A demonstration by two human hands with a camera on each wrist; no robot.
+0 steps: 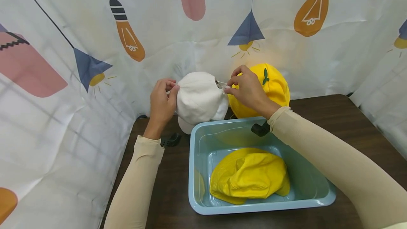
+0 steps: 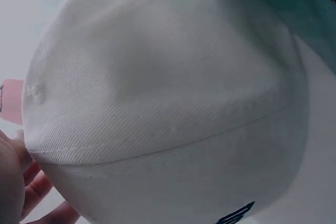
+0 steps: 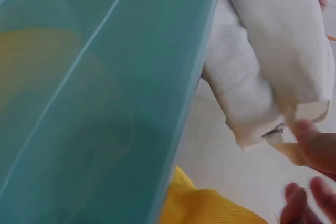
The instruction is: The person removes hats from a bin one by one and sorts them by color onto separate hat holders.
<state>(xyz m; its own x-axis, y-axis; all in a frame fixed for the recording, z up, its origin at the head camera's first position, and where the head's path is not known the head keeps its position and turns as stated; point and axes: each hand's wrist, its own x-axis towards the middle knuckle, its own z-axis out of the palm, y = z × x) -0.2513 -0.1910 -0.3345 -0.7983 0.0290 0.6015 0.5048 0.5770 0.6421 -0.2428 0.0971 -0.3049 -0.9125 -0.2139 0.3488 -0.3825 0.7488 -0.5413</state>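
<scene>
Partly hidden: white cap's [image 1: 198, 98] brim.

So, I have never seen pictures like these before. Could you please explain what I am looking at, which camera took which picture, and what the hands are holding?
There is no machine here: a person works with two bare hands and wears three cameras. The large picture comes from a camera on the head, looking down at a dark brown table. The other two come from cameras on the wrists, so they are very close and partly blurred.

The left hand and the right hand hold a white cap between them, above the table. The right hand pinches something small at the cap's side, perhaps a strap or buckle; I cannot tell exactly. The left wrist view is almost filled by the same white cap.

In front stands a light blue plastic tub with a yellow cap lying inside. Behind it is a second yellow cap with a small green leaf on top.
</scene>
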